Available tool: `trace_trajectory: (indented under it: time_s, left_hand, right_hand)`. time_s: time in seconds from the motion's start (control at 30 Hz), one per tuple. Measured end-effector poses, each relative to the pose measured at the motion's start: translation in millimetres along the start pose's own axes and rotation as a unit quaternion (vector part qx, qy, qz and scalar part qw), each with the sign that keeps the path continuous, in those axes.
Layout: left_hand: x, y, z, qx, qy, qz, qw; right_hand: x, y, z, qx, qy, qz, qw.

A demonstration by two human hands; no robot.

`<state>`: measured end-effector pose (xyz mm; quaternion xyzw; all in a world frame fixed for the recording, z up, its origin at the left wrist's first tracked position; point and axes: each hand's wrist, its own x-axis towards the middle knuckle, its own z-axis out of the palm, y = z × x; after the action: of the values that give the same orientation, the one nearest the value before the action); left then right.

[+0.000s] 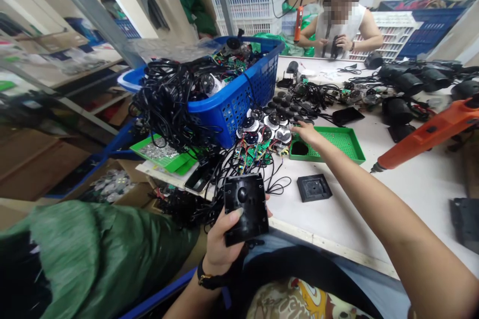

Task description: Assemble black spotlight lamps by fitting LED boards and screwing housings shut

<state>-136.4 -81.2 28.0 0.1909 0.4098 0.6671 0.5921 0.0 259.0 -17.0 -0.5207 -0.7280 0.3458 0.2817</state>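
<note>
The left grip [221, 241] is closed around a square black plastic housing [246, 208], thumb across its face and fingers behind it, held up just past the near edge of the worktop [337, 224]. The right grip [307, 133] is stretched out open, holding nothing, just beside a cluster of round white-ringed parts [267, 127] and above the corner of a green perforated tray [339, 142] (one end of the tray shows a round black patch, too dark to make out). Below the cluster, green circuit boards [251, 152] trail black cables [277, 187]. A second black housing [314, 188] lies flat near the near edge. A blue plastic basket [228, 109] heaped with cables stands at the left edge. An orange electric screwdriver [426, 134] lies by the right edge, black cylindrical casings [407, 82] toward the far right corner. Beyond the far edge, a co-worker [339, 30] holds a black object [336, 47] in both hands.
</note>
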Motion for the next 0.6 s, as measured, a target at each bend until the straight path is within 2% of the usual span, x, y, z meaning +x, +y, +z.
trace_trajectory:
  time_s: [0.07,0.13,0.23,0.37,0.47,0.6]
  left_hand:
    - [0.1,2.7,-1.4,-0.005,0.007,0.018,1.000]
    - [0.6,7.2,-2.3,-0.013,0.027,0.059,0.998]
    - [1.6,17.1,-3.2,-0.029,0.067,0.144,0.987]
    - [-0.1,33.2,-7.5,-0.037,0.107,0.233,0.966]
    - [-1.8,42.6,-14.7,-0.024,0.126,0.263,0.956]
    - [4.3,49.3,-23.6,-0.014,0.131,0.266,0.955]
  right_hand:
    - [-8.0,-13.4,1.9,-0.019,0.037,-0.007,0.999]
    - [-14.3,-31.4,6.1,-0.047,0.054,-0.075,0.995]
    - [-14.7,-58.2,14.0,-0.132,0.015,-0.189,0.973]
    - [-5.4,-76.7,19.4,-0.203,-0.040,-0.225,0.952]
    - [-8.4,-80.4,14.6,-0.195,-0.001,-0.289,0.937]
    - [-37.0,-93.5,-6.0,-0.128,0.096,-0.429,0.889]
